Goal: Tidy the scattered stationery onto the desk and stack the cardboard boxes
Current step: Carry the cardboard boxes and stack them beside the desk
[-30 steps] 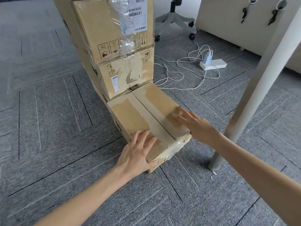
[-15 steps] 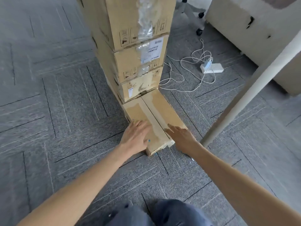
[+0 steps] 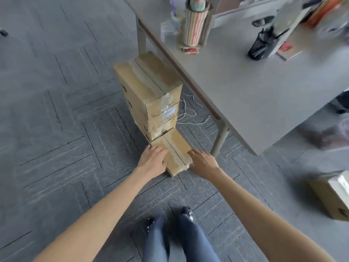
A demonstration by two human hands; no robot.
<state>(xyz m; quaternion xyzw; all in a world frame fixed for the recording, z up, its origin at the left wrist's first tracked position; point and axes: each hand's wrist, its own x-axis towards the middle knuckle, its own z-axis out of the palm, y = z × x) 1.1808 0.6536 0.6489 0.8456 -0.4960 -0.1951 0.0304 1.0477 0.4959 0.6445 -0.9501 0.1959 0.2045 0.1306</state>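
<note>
Low cardboard box (image 3: 174, 150): on carpet between your hands, butted against the box stack (image 3: 151, 91) beyond your fingers. Left hand (image 3: 154, 159) flat on top, right hand (image 3: 203, 162) at its side, fingers spread, gripping nothing, likely squaring it.

A stack of boxes (image 3: 149, 95) stands on the floor (image 3: 56, 129), just left of the table (image 3: 245, 87). A low box (image 3: 174, 151) lies before the stack, touching it, with the left hand (image 3: 154, 159) on its left edge and the right hand (image 3: 204, 162) at its right. Another box (image 3: 332, 197) sits far right. A pen pot (image 3: 195, 27) and mesh holder (image 3: 261, 44) stand on the table.
</note>
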